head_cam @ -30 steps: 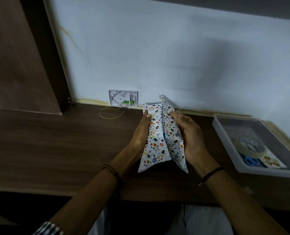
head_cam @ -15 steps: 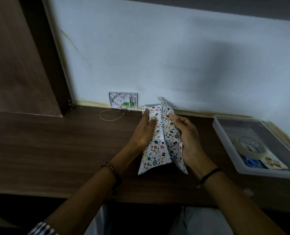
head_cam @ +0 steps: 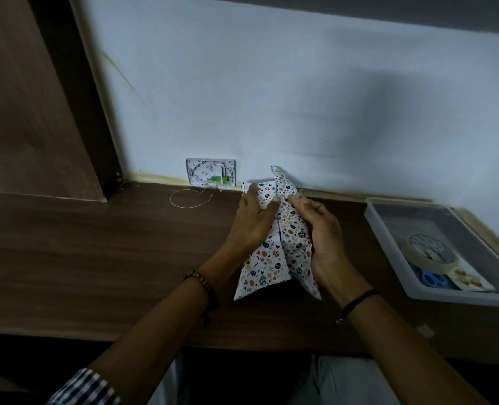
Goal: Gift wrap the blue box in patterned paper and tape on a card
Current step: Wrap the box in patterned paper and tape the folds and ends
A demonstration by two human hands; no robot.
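Paper: our patterned paper point(head_cam: 271, 264), white with little coloured eggs and hearts, is folded loosely round the blue box point(head_cam: 279, 237). Only a thin blue sliver shows through the middle gap, tbh.
Where it sits: on the dark wood bench point(head_cam: 96, 258) between our hands, with the far flap poking up by the wall.
Left hand point(head_cam: 254, 223): lies on the left fold, fingers fairly straight, thumb across the seam, pressing down.
Right hand point(head_cam: 324, 238): fingers curled round the right flap, gripping it.
Tray point(head_cam: 388, 249): pale plastic, off to the right, well apart from the parcel. It holds a tape roll point(head_cam: 416, 254), blue scissors point(head_cam: 432, 280) and a card point(head_cam: 470, 282).
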